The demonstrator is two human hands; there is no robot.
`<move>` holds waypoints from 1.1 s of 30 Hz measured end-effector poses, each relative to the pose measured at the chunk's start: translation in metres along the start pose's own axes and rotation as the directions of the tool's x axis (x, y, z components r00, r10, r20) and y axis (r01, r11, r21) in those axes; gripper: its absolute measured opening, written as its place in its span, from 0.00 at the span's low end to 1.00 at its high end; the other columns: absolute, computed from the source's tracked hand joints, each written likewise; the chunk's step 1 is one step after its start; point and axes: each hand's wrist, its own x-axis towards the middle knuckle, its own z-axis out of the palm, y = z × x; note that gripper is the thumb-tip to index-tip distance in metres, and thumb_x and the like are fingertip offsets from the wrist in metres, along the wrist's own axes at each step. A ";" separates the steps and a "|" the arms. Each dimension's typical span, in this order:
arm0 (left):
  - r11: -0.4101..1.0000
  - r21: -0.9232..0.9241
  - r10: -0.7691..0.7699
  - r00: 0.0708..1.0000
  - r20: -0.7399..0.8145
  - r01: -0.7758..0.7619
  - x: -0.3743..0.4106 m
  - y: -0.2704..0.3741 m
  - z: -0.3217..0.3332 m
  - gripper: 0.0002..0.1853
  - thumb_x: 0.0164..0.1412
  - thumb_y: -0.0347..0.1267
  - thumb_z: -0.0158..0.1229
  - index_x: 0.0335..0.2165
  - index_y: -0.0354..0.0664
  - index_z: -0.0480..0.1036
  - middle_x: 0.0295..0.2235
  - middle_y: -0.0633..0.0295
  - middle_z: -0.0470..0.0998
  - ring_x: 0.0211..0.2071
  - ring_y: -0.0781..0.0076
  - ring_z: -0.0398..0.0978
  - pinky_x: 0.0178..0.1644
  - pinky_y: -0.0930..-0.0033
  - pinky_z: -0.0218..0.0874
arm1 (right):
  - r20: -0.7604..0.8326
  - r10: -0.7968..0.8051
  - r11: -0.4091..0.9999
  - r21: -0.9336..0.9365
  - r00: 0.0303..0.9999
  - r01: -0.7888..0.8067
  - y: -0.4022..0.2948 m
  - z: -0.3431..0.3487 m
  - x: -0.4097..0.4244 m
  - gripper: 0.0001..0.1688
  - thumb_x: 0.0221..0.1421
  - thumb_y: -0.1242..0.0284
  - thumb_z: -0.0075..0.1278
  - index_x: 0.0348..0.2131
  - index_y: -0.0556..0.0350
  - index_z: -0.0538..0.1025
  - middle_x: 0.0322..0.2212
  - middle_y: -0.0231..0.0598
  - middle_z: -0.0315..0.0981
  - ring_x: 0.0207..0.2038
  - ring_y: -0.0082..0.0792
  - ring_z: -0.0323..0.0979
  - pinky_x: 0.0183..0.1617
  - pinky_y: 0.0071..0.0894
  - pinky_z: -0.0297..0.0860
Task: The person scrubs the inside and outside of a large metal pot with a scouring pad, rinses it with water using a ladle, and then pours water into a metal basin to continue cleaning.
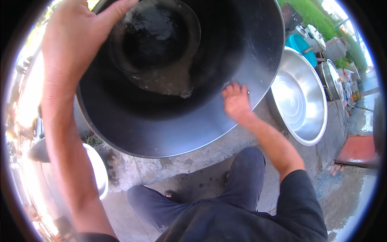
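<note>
A large dark metal wok (169,133) fills the upper middle of the view, tilted, with murky water (169,80) pooled towards its upper left. My left hand (87,27) is at the wok's upper left rim, the thumb lying over the edge; its fingers are mostly hidden, so how firmly it holds is unclear. Against the wok's inner wall at the lower right rests my right hand (236,99), its fingers bent. Whether something small is under those fingertips cannot be seen.
A wide silvery metal basin (297,99) stands right of the wok. Beyond it are a teal basin (300,48), a lidded pot (332,80) and other pots. A white basin (98,172) lies at the left, partly behind my forearm. A concrete ledge (145,169) runs below the wok.
</note>
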 end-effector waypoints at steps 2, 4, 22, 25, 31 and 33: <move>0.996 0.062 0.082 0.979 -0.188 -0.071 -0.015 0.004 -0.005 0.37 0.49 0.45 0.67 0.54 0.40 0.64 0.48 0.52 0.71 0.51 0.63 0.67 0.55 0.64 0.57 | 0.156 -0.071 0.905 0.425 0.985 -0.002 -0.077 -0.003 -0.006 0.18 0.50 0.67 0.43 0.41 0.50 0.74 0.43 0.42 0.68 0.49 0.42 0.64 0.51 0.47 0.60; 0.997 -0.034 -0.077 0.936 -0.344 0.070 -0.069 0.007 0.011 0.41 0.48 0.39 0.69 0.56 0.34 0.58 0.49 0.48 0.68 0.54 0.62 0.63 0.57 0.64 0.55 | 0.121 -0.043 0.651 0.756 0.992 -0.064 -0.140 -0.018 -0.014 0.19 0.52 0.65 0.45 0.44 0.50 0.73 0.45 0.42 0.67 0.51 0.43 0.64 0.54 0.47 0.60; 0.642 -0.509 -0.641 0.765 0.055 0.574 -0.202 0.006 -0.031 0.17 0.57 0.30 0.61 0.19 0.41 0.61 0.16 0.74 0.61 0.20 0.87 0.54 0.24 0.82 0.46 | 0.018 0.042 0.425 0.904 0.999 -0.034 -0.139 -0.064 -0.069 0.25 0.45 0.64 0.51 0.45 0.51 0.73 0.49 0.42 0.67 0.50 0.46 0.66 0.54 0.42 0.62; 0.669 -0.488 -0.599 0.795 0.092 0.561 -0.164 -0.004 -0.043 0.21 0.56 0.31 0.62 0.17 0.44 0.57 0.15 0.75 0.57 0.19 0.87 0.51 0.23 0.82 0.42 | 0.064 -0.020 0.183 0.981 0.998 -0.060 -0.162 -0.078 -0.061 0.25 0.47 0.65 0.51 0.46 0.52 0.72 0.50 0.42 0.66 0.51 0.47 0.66 0.55 0.43 0.62; 0.749 -0.418 -0.559 0.829 0.018 0.514 -0.096 -0.016 -0.027 0.24 0.54 0.37 0.65 0.16 0.46 0.56 0.16 0.76 0.55 0.20 0.86 0.50 0.24 0.81 0.41 | 0.013 -0.091 -0.235 0.971 0.996 -0.034 -0.208 -0.099 -0.034 0.25 0.49 0.66 0.51 0.49 0.49 0.70 0.50 0.43 0.65 0.54 0.49 0.63 0.58 0.41 0.60; 0.763 -0.419 -0.519 0.853 0.056 0.492 -0.079 -0.019 -0.020 0.22 0.55 0.38 0.64 0.16 0.45 0.60 0.16 0.77 0.57 0.20 0.87 0.51 0.25 0.82 0.42 | -0.061 -0.145 -0.091 0.995 0.988 0.048 -0.197 -0.084 -0.014 0.24 0.50 0.66 0.50 0.48 0.49 0.70 0.51 0.42 0.65 0.53 0.48 0.64 0.57 0.41 0.61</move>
